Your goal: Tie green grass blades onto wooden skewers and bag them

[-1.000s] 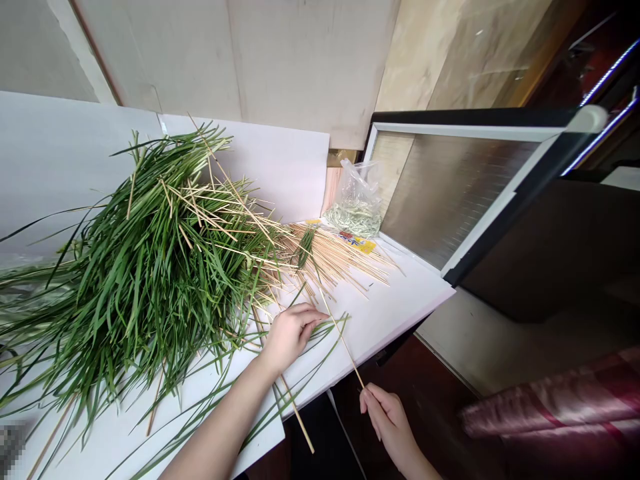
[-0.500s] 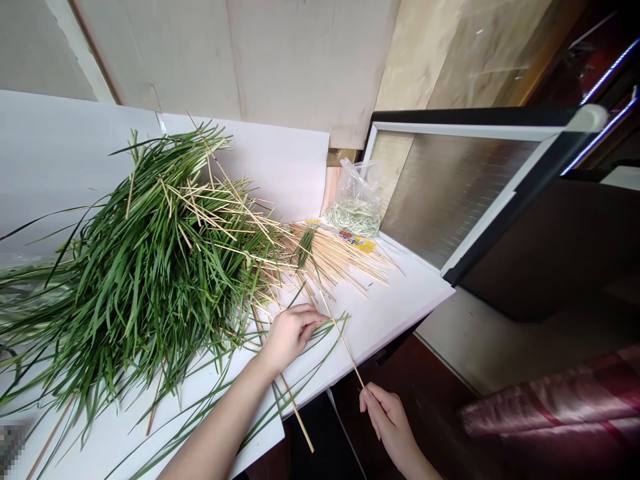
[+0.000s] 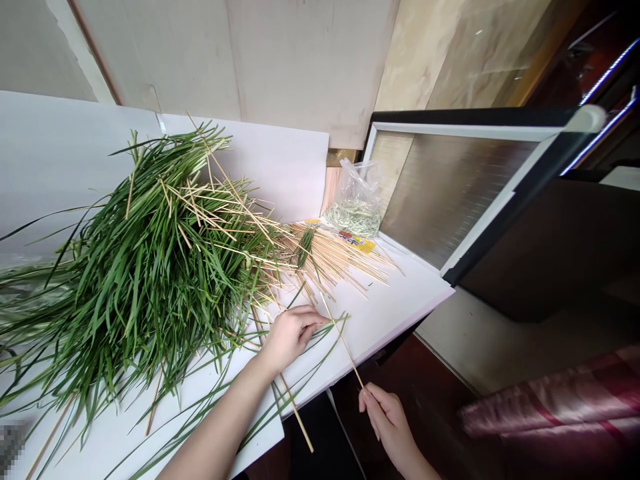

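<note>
1. The white counter (image 3: 400, 293) carries everything here, its near edge running diagonally beneath the work.
2. A heap of long green leaves (image 3: 165, 287) covers its left part, with loose sticks strewn on top.
3. A fan of thin wooden sticks (image 3: 335, 260) lies beyond the hands, just beside that heap.
4. The left hand (image 3: 295, 337) rests low over the counter, fingers folded together, apparently pinching a few loose leaves (image 3: 323, 360); the right hand (image 3: 387, 417), beyond the edge, grips a single stick (image 3: 347, 345) by its near end.
5. That stick slants from the right hand up and leftward, its far tip towards the fan, its long axis crossing the leaf ends.
6. The step in hand seems to be aligning stick and leaves; the next move probably calls for a steady left pinch.
7. Whether stick and leaves touch, I cannot tell.
</note>
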Motion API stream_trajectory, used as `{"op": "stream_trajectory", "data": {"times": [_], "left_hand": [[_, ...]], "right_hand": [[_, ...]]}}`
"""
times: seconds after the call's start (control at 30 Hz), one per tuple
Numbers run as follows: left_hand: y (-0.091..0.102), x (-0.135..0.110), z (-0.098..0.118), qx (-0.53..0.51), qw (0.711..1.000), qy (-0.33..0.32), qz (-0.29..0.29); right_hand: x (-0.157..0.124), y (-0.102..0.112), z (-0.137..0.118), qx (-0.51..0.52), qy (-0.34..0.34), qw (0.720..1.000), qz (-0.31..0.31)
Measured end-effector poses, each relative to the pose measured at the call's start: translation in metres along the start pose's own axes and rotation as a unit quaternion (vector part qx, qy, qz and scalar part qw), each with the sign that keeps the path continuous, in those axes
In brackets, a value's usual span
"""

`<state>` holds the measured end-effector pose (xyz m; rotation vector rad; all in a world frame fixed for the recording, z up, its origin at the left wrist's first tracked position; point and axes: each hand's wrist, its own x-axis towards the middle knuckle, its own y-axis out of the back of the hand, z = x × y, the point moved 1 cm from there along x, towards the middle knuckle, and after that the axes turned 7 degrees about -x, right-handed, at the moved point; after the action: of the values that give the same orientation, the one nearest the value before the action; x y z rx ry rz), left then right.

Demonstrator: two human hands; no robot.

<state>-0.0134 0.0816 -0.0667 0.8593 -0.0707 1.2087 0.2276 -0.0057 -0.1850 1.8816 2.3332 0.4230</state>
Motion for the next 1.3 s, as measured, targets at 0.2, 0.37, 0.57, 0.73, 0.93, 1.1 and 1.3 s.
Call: {"op": "stream_trajectory", "data": {"times": [0.2,0.37,0.57,0.73,0.93,1.1,1.3], "left_hand": [[-0.001,-0.001,-0.001,-0.004,1.000,0.011,-0.006],[-0.001,0.000,0.000,-0.007,1.000,0.014,-0.011],[-0.001,0.000,0.000,-0.015,1.000,0.015,-0.018],[-0.002,0.000,0.000,-0.008,0.999,0.026,-0.025],[-0.001,0.001,0.004,0.015,0.997,0.078,-0.002],[0.002,0.001,0.004,-0.009,0.997,0.080,-0.003],[0.001,0.001,-0.005,0.012,0.992,0.125,0.013]], "right_hand": [[-0.001,-0.001,0.002,0.001,0.000,1.000,0.004],[0.000,0.000,0.000,0.003,0.001,1.000,0.000],[0.000,0.001,-0.002,0.006,-0.001,1.000,-0.012],[0.000,0.001,0.001,0.005,0.003,1.000,-0.006],[0.002,0.002,0.001,0.000,0.024,1.000,0.009],[0.002,0.004,-0.001,-0.002,0.049,0.998,0.029],[0.001,0.005,-0.001,-0.007,0.068,0.996,0.057]]}}
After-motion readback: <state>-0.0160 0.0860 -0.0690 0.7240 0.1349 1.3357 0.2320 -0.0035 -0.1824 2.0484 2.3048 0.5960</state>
